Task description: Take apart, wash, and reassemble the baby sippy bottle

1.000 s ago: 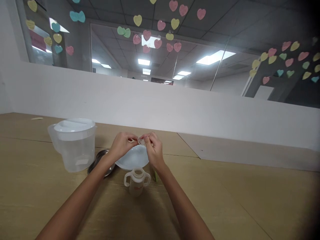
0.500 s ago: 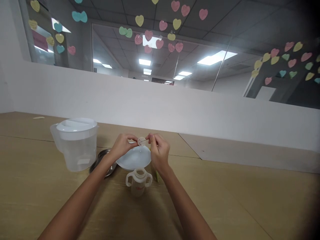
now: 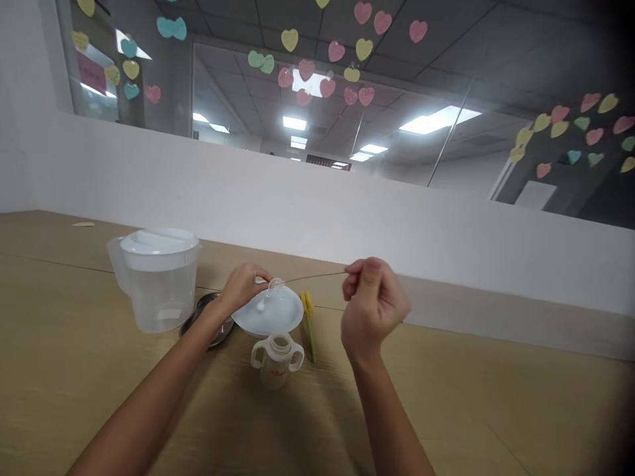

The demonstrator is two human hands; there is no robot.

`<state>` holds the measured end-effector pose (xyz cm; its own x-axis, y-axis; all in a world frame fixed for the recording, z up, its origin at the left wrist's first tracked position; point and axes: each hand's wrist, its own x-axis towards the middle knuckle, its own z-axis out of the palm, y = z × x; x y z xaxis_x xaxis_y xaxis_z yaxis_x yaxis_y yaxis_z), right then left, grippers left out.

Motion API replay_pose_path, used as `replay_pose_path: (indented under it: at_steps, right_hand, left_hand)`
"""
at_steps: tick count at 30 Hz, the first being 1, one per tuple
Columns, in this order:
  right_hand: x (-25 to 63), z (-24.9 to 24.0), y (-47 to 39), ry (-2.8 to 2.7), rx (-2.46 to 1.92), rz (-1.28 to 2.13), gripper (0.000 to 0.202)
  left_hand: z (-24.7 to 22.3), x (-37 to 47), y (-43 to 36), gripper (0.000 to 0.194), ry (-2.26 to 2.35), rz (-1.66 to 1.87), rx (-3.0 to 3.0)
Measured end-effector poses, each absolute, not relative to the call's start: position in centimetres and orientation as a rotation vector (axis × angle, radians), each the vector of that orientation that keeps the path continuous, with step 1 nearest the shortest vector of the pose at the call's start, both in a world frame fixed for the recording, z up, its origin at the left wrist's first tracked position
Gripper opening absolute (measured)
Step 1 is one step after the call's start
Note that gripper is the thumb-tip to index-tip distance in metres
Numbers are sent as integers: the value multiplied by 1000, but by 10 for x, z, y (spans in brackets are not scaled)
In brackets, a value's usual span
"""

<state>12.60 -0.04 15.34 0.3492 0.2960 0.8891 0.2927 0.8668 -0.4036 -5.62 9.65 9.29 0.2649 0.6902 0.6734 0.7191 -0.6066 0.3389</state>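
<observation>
Above table [image 3: 461,396], right hand [image 3: 373,307] upright

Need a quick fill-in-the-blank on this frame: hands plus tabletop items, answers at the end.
1. The left hand holds a small clear piece and the right hand pinches a thin strand, so ____ of them is empty.
2. The open bottle shows ____ handles.
3. The lidded pitcher stands to the ____ of the bowl in the picture.
4. The flower-like item has a green stem and a ____ head.

Missing words: neither; two; left; yellow.
</observation>
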Motion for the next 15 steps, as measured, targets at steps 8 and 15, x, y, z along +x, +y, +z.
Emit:
replay_pose_path:
  at_steps: [8,15]
  right_hand:
    - [138,133,55,-1646,-981,-58,35]
    - [139,97,99,-1974,-1499,245,33]
  left_hand:
    - [77,-56,107,16,-1499,-689,-2439]
    - [44,-46,123,20,-1496,-505,-2598]
